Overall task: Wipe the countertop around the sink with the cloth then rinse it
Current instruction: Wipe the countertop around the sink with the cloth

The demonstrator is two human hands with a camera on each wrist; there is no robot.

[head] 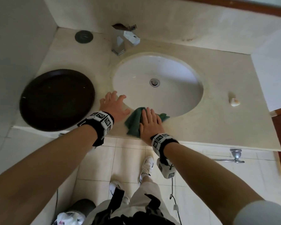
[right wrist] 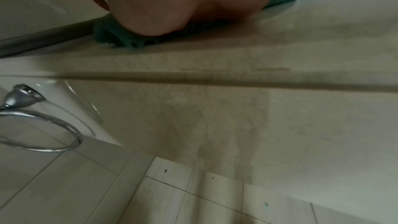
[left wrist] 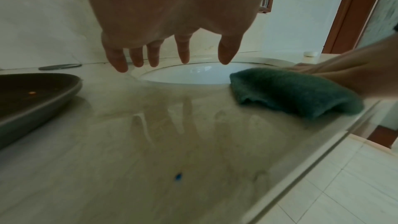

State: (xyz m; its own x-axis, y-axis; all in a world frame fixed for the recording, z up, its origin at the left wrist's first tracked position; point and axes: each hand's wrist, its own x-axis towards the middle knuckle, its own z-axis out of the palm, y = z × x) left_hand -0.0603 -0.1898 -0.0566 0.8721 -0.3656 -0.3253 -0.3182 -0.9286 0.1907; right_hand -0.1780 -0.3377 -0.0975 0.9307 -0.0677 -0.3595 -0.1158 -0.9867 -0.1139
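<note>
Green cloth (head: 134, 121) lies on the worktop (head: 217, 111) front strip, just by the sink (head: 157, 85) near rim, long axis approx front-to-back. Right hand (head: 150, 123) is flat on it, fingers straight, pressing, no grip. Left hand (head: 114, 105) is spread, holding nothing, prob. hovering just left. Unwiped worktop runs rightward, so right hand is nearer.

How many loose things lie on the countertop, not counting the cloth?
3: a dark round tray left of the sink, a small dark disc in the back left corner, and a soap piece right of the sink.
</note>
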